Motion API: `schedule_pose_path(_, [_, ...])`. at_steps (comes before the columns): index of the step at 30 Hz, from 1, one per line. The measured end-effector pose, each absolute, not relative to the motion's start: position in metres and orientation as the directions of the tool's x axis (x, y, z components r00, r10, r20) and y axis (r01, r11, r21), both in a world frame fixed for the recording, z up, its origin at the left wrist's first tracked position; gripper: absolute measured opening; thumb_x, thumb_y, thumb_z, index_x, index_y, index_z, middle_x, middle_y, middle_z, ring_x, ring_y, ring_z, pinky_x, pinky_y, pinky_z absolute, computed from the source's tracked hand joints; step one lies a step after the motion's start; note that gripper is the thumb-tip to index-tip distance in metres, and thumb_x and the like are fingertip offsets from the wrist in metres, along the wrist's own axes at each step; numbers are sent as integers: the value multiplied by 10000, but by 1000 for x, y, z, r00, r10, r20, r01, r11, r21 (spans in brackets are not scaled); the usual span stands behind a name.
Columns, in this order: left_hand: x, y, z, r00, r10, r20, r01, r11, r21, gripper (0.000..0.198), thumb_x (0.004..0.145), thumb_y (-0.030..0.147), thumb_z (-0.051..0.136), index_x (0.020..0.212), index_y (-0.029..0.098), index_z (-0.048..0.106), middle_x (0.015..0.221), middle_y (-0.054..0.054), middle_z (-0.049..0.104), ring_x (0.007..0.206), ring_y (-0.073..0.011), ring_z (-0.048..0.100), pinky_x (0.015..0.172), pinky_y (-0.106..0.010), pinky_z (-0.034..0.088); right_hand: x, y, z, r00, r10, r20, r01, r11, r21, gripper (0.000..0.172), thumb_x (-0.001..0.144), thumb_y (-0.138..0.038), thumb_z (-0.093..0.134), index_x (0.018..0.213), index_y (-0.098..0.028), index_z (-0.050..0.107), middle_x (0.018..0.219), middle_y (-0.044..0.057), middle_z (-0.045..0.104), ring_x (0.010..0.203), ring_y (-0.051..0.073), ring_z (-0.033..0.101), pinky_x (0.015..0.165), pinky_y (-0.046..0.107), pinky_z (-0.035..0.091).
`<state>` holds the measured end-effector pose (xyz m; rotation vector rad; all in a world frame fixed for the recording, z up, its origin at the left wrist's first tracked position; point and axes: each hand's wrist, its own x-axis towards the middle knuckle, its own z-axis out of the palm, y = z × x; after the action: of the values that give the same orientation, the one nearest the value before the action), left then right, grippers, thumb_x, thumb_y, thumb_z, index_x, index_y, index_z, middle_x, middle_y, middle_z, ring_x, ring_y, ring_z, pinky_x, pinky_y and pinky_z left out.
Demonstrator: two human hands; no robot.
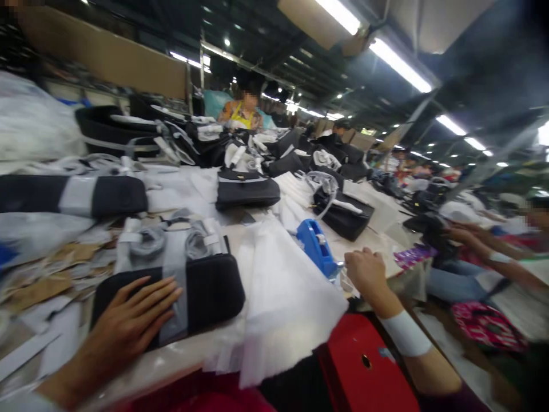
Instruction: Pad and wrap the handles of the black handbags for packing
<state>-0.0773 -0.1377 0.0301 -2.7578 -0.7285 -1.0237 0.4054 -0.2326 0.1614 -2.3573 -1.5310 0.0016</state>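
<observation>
My left hand (135,312) lies flat with its fingers stretched out on a black handbag (210,289) that has a grey paper band around its middle. My right hand (364,272) is curled next to a blue tape dispenser (316,246) at the table's right edge; its fingers are bent, and what they hold, if anything, is hidden. A white band sits on that wrist. A stack of white tissue sheets (278,297) lies between my two hands.
Many black handbags (246,191) and white wrapping sheets cover the long table (343,246). Cardboard scraps (38,286) lie at the left. A red box (369,366) stands under my right arm. Other people sit at the far end and along the right side.
</observation>
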Motion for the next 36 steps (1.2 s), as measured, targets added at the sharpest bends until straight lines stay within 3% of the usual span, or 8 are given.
schedule_pose_path(3, [-80, -145, 41, 723, 438, 534, 557, -827, -76, 411, 901, 240, 562, 1311, 268, 552, 1303, -29, 640, 1215, -212, 573, 1128, -437, 294, 333, -192, 189, -179, 978, 112, 983, 182, -18, 237, 802, -30, 555, 640, -192, 617, 744, 79, 605, 924, 248, 486, 852, 419, 261])
schedule_pose_path(5, [-80, -148, 43, 731, 460, 504, 570, -818, -80, 400, 918, 220, 544, 1317, 235, 546, 1299, -51, 639, 1240, -217, 552, 1121, -452, 293, 272, -164, 202, -624, 781, -9, 773, 619, 143, 196, 858, -91, 566, 716, -200, 646, 741, 40, 615, 855, 210, 483, 789, 383, 259])
schedule_pose_path(8, [-79, -153, 45, 729, 470, 498, 568, -821, -57, 375, 928, 197, 527, 1301, 214, 557, 1279, -67, 646, 1245, -226, 541, 1113, -477, 289, 186, -126, 206, -882, 456, -122, 434, 885, 168, 164, 881, -166, 592, 732, -197, 654, 783, 18, 652, 887, 201, 485, 765, 365, 239])
schedule_pose_path(12, [-79, -156, 45, 712, 497, 496, 578, -816, -13, 354, 933, 201, 516, 1282, 205, 573, 1270, -93, 638, 1236, -240, 534, 1105, -507, 295, 117, -84, 184, -929, 287, -233, 259, 955, 143, 191, 879, -174, 561, 751, -191, 701, 757, 44, 677, 868, 208, 531, 782, 368, 242])
schedule_pose_path(21, [-80, -155, 43, 672, 527, 520, 589, -806, 55, 350, 916, 206, 544, 1262, 210, 598, 1398, -131, 541, 1221, -266, 537, 1082, -552, 312, 80, -52, 155, -938, 247, -243, 188, 952, 242, 265, 910, -146, 470, 780, -141, 701, 758, 91, 685, 835, 243, 593, 855, 415, 297])
schedule_pose_path(28, [-79, -153, 44, 682, 535, 498, 583, -810, 72, 351, 922, 217, 549, 1271, 213, 588, 1302, -70, 637, 1216, -251, 541, 1068, -532, 293, 81, -44, 139, -958, 232, -167, 181, 945, 274, 171, 845, -110, 533, 763, -145, 680, 729, 83, 660, 877, 252, 556, 971, 437, 252])
schedule_pose_path(31, [-79, -153, 45, 692, 540, 478, 584, -809, 68, 364, 922, 220, 545, 1284, 223, 581, 1318, -72, 627, 1231, -252, 532, 1073, -531, 286, 86, -27, 132, -947, 273, -168, 238, 950, 201, 50, 811, -138, 621, 827, -140, 668, 775, 81, 666, 937, 258, 524, 969, 444, 238])
schedule_pose_path(36, [-78, -152, 49, 711, 531, 461, 596, -803, 8, 362, 927, 208, 527, 1285, 236, 579, 1332, -71, 617, 1216, -246, 544, 1060, -520, 297, 98, 1, 124, -892, 426, -149, 438, 897, -59, 160, 712, -198, 762, 768, -169, 615, 760, 20, 649, 954, 229, 491, 896, 384, 270])
